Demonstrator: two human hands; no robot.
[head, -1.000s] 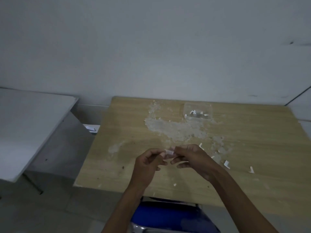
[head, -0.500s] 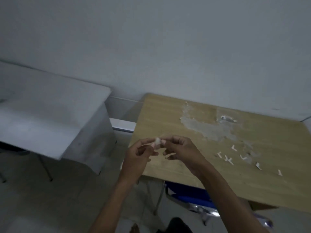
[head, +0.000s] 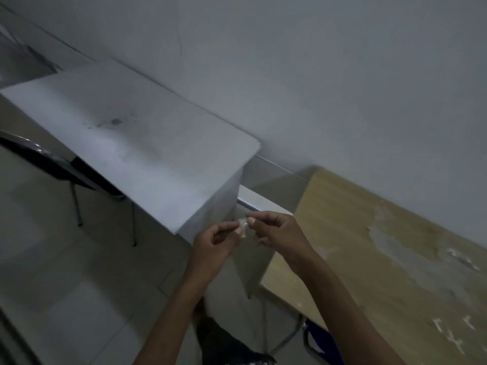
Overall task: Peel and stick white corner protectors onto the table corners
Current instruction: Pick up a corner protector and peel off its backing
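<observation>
Change: the view has swung left since half a second ago; the white table now fills the middle, the wooden table has slid to the right edge.
Hands: left hand and right hand both pinch the corner protector, as before.
Protector's place: in the air between the two tables.
Around: white scraps on the wood; blue chair beneath it.
</observation>
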